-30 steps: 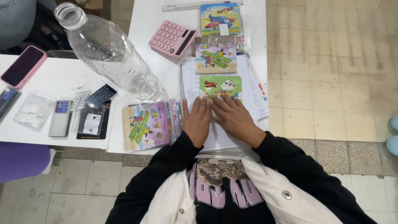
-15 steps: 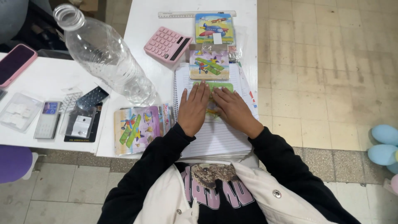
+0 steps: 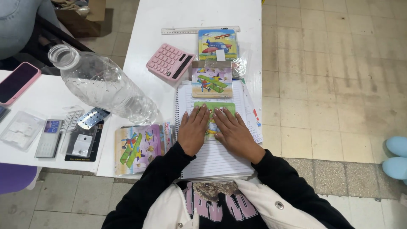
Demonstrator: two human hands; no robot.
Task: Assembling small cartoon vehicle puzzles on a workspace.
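Both grips lie flat, fingers spread: left hand point(image 3: 193, 130) and right hand point(image 3: 231, 131) press the green puzzle point(image 3: 214, 106) onto the notebook point(image 3: 212, 159); keep pressure even.

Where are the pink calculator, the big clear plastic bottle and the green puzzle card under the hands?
Pink calculator point(image 3: 170, 62), head view, on its keys.
Big clear plastic bottle point(image 3: 106, 87), head view, on its body.
Green puzzle card point(image 3: 214, 105), head view, top edge above fingers.
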